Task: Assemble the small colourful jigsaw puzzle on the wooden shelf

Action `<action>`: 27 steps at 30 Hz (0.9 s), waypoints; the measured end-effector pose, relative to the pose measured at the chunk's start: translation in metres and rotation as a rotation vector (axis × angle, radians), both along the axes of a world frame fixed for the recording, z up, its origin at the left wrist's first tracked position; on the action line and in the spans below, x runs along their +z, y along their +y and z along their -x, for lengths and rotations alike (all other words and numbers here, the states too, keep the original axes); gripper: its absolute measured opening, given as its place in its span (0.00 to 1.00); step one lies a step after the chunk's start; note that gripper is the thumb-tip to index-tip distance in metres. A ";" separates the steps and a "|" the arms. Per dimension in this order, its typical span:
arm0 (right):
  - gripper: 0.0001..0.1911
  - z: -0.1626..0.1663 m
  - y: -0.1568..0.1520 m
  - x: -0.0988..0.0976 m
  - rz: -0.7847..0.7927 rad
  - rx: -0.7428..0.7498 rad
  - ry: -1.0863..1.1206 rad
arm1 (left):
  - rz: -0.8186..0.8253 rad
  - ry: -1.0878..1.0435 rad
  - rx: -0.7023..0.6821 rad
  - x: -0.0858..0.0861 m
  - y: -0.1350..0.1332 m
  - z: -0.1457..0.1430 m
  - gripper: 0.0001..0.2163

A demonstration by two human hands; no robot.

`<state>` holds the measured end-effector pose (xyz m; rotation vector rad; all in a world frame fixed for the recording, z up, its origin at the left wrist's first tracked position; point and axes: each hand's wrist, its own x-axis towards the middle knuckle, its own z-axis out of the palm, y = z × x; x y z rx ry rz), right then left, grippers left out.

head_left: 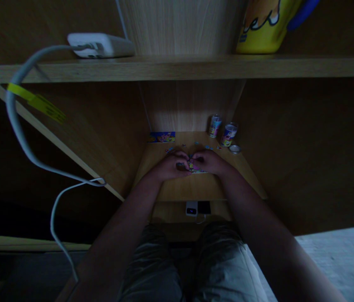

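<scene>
A partly joined, colourful jigsaw puzzle (198, 170) lies flat on the desk board, half covered by my fingers. My left hand (177, 165) is at its left side, thumb and fingers curled nearly into a ring; what they pinch, if anything, is hidden. From the right, my right hand (207, 161) reaches over the puzzle with thumb and forefinger closed at its upper edge, where a small bluish puzzle piece (191, 156) shows. Loose jigsaw pieces (208, 147) lie scattered just beyond both hands. A printed picture card (162, 137) sits at the back left.
Two printed cans (215, 126) (228, 134) stand at the back right beside a round lid (235, 149). Overhead, a shelf (177, 69) carries a white adapter (101, 45) with a hanging cable and a yellow mug (261, 29). A power bank (191, 208) lies on the lower ledge.
</scene>
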<state>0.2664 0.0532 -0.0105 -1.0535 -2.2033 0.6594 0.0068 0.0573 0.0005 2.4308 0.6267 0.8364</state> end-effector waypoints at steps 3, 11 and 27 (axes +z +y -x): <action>0.17 0.000 0.000 -0.001 -0.003 -0.003 -0.005 | 0.006 0.008 0.014 -0.001 0.000 0.001 0.06; 0.16 0.000 0.000 -0.001 -0.012 -0.019 -0.023 | 0.021 0.008 0.012 0.000 0.003 0.006 0.08; 0.14 0.000 -0.001 0.001 0.022 -0.003 -0.018 | -0.005 0.034 0.006 0.002 0.002 0.004 0.09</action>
